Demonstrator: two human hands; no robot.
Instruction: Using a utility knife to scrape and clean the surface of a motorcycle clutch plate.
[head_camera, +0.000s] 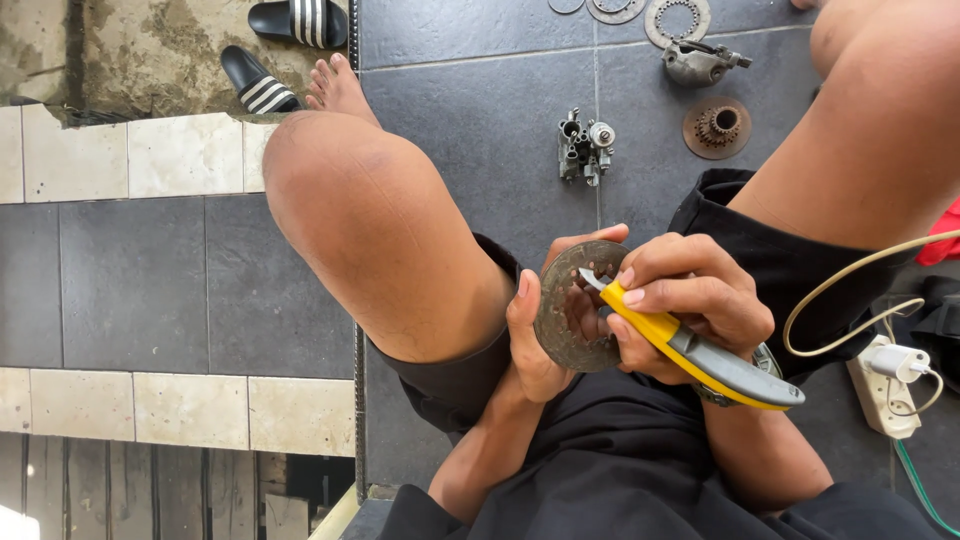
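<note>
Hands grip a metal disc (572, 305) and yellow knife (700, 350) above dark floor tiles (470, 120).

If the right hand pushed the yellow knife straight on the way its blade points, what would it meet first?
The blade tip already lies on the round metal disc held by the left hand, so the right hand would likely press the knife into the disc first.

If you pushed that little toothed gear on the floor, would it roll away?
Probably not: the rusty gear lies flat on the tile floor, so it would likely slide. It looks like solid metal, so probably stiff and heavy for its size.
</note>
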